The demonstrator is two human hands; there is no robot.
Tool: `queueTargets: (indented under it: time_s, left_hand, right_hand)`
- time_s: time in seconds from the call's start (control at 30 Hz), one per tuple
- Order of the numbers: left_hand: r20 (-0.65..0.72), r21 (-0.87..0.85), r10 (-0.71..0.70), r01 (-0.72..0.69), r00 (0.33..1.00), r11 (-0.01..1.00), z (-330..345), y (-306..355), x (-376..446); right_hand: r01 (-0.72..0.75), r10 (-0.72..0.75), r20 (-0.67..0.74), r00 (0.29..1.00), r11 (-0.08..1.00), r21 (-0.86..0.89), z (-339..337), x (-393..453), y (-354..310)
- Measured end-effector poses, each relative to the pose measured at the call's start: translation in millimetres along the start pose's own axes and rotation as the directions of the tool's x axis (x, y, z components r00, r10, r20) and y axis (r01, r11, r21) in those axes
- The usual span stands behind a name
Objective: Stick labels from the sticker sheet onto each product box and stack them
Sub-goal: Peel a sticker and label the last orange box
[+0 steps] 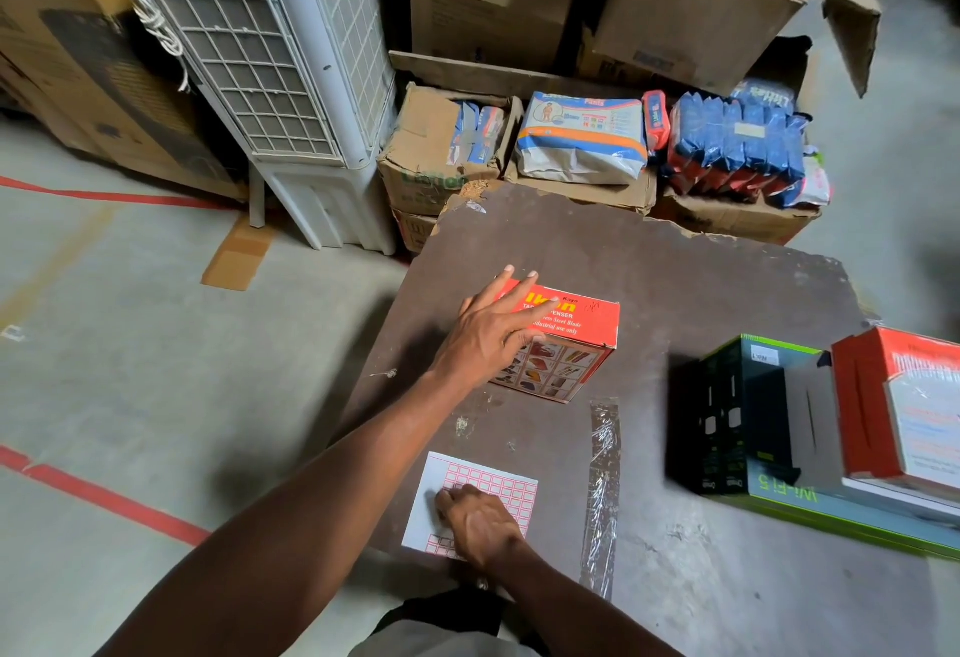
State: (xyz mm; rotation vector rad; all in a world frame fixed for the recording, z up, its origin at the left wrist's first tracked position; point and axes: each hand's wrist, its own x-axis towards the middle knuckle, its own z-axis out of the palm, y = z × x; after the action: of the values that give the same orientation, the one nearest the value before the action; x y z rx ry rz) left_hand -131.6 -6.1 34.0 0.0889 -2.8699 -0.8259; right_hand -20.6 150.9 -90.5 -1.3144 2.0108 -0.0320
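A red tape-dispenser box (582,326) lies near the middle of the worn brown table (675,282). My left hand (488,334) rests flat on the box's top left part, fingers straight and spread. Closer to me lies the white sticker sheet (501,487) with rows of red-framed labels. My right hand (480,521) sits on the sheet with fingers curled down, pinching at a label; the fingertips are partly hidden. At the right edge stands a stack: a black and green box (737,422) with a red and white box (893,396) on top.
A strip of clear tape (602,490) is stuck to the table right of the sheet. Behind the table are open cartons (426,157) with packets, a diaper pack (582,141) and a white air cooler (270,63). Red floor lines (114,500) run at the left.
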Motion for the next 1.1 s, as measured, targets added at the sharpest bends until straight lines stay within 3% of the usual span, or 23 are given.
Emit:
queueTargets:
  time_s: [0.37, 0.8, 0.9, 1.03, 1.1]
  left_hand:
    - [0.001, -0.009, -0.009, 0.009, 1.000, 1.000, 0, 2, -1]
    - [0.014, -0.003, -0.012, 0.012, 1.000, 1.000, 2, -1, 0]
    - [0.023, -0.009, -0.013, 0.014, 1.000, 1.000, 0, 0, 1]
    - [0.022, -0.018, -0.014, 0.015, 1.000, 1.000, -2, 0, 2]
    - [0.023, -0.015, -0.012, 0.012, 1.000, 1.000, -1, 0, 2]
  right_hand:
    - [0.076, -0.076, -0.025, 0.997, 0.997, 0.023, 2, 1, 2]
    - [0.019, -0.019, 0.003, 1.000, 1.000, 0.003, 12, 8, -4]
    - [-0.073, 0.093, -0.093, 0.991, 0.976, 0.205, 15, 9, -3]
    - [-0.196, 0.298, -0.142, 0.944, 0.851, 0.487, 20, 11, 9]
    - [-0.172, 0.356, -0.133, 0.925, 0.705, 0.689, 18, 17, 15]
